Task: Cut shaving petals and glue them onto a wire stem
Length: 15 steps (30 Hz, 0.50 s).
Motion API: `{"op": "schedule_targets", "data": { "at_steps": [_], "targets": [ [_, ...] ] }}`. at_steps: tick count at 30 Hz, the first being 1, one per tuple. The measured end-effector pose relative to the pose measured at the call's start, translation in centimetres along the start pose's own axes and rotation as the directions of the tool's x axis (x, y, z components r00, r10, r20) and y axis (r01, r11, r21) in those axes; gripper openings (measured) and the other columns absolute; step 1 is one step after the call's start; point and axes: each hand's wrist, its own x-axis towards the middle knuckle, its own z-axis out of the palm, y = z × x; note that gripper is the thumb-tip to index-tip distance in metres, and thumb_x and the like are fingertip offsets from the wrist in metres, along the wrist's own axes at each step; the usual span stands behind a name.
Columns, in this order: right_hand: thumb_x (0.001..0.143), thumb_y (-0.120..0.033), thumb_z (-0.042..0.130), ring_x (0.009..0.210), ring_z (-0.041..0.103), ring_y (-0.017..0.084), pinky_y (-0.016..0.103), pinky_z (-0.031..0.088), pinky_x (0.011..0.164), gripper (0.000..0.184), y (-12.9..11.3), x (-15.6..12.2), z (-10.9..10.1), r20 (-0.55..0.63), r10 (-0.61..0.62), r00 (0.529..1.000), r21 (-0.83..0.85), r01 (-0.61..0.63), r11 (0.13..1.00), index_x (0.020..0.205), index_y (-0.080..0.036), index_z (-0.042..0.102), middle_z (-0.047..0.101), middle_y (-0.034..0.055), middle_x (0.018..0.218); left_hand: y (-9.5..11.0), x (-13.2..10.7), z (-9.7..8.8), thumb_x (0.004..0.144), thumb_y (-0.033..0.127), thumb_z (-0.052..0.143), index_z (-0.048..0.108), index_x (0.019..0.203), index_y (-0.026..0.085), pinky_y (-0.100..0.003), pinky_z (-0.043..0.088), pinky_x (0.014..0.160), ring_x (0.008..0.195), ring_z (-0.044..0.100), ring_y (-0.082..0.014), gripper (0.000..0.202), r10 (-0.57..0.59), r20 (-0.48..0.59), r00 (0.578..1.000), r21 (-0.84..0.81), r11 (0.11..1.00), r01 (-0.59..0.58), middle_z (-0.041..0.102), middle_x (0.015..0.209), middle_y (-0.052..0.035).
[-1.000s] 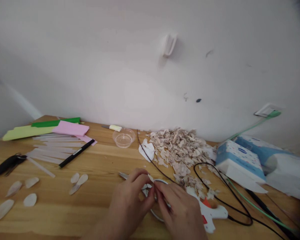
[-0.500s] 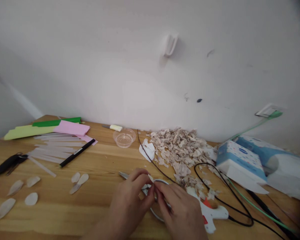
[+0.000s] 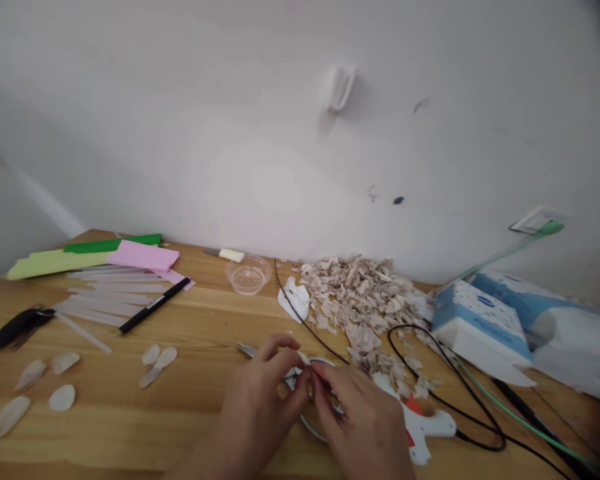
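My left hand [image 3: 260, 407] and my right hand [image 3: 365, 420] meet near the table's front edge, fingertips pinched together on a small pale shell flake [image 3: 303, 358]. Under the hands lies a thin metal ring [image 3: 314, 430], mostly hidden. A metal tool [image 3: 247, 349] pokes out just left of my left fingers. A white glue gun [image 3: 425, 427] lies beside my right hand, and a thin dark wire [image 3: 300, 317] runs back from the hands toward the wall.
A heap of shell flakes [image 3: 363, 300] lies behind the hands. A clear bowl [image 3: 249, 275], glue sticks [image 3: 105, 300], black pen [image 3: 153, 307], coloured paper [image 3: 105, 257] and loose petals [image 3: 155, 363] sit left. Tissue packs [image 3: 480, 320] and black cable [image 3: 445, 393] lie right.
My right fingers have curled slightly tighter around the flake; the hands stay in place.
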Motion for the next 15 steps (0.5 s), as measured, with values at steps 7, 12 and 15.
{"op": "schedule_targets", "data": {
  "at_steps": [7,12,15],
  "targets": [
    [0.086,-0.015,0.041,0.063,0.06,0.014,0.024,0.042,0.055,0.02,0.06,-0.02,-0.2,0.023,-0.006,1.0,-0.002,0.006,1.0,0.087,-0.018,0.06,0.064,0.0012,0.074,0.04,0.01,0.01,0.08,0.016,0.051,0.061,0.079,0.02,-0.026,0.052,0.07,0.085,0.062,-0.0157,0.012,-0.003,0.003,1.0,-0.039,0.999,0.004,0.059,0.101,-0.004],
    [0.087,-0.016,0.039,0.064,0.062,0.013,0.023,0.046,0.056,0.022,0.08,0.46,-0.38,0.023,0.003,1.0,0.036,-0.004,0.999,0.093,-0.017,0.06,0.065,0.0018,0.075,0.06,-0.06,-0.03,0.079,0.015,0.051,0.061,0.081,0.021,-0.027,0.052,0.072,0.086,0.062,-0.016,0.012,0.021,0.034,0.999,-0.046,0.999,-0.019,0.059,0.1,-0.0039],
    [0.088,-0.018,0.04,0.064,0.062,0.013,0.021,0.047,0.056,0.021,0.11,0.52,-0.29,0.005,0.021,1.0,0.066,-0.021,0.998,0.093,-0.017,0.061,0.066,0.0024,0.076,0.16,-0.12,-0.11,0.079,0.015,0.051,0.062,0.081,0.02,-0.027,0.052,0.072,0.085,0.062,-0.0161,0.012,0.023,0.046,0.999,-0.063,0.998,-0.02,0.059,0.099,-0.0044]
  ]
}}
